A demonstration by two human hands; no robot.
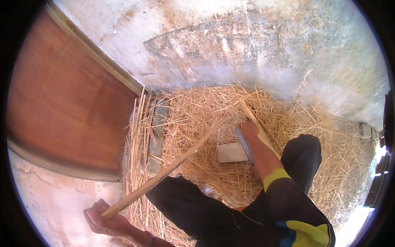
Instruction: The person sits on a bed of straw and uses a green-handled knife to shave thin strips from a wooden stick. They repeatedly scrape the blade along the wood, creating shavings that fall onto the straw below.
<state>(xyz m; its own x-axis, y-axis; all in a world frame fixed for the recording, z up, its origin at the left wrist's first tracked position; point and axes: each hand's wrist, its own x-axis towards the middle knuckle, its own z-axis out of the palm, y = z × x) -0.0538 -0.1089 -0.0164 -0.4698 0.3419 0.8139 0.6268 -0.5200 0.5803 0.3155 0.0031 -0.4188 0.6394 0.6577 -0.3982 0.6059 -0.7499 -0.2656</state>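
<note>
My left hand [105,218], at the lower left, is closed round the near end of a long pale bamboo strip [164,173]. The strip slants up and to the right, its far end close to my right hand [249,131]. A grey, flat metal blade [244,145], seemingly of a large knife, lies along the right hand's left side; the fingers look curled, but the grip itself is mostly hidden. Under the blade sits a pale rectangular block [231,152]. Another bamboo piece [252,113] runs past the right hand and behind the forearm.
Straw-like shavings [205,101] cover the ground around my bent legs [193,206]. Long thin strips [138,144] lie in a bundle at the left, by a reddish-brown door panel [70,99]. A stained, pale wall [255,49] rises at the back.
</note>
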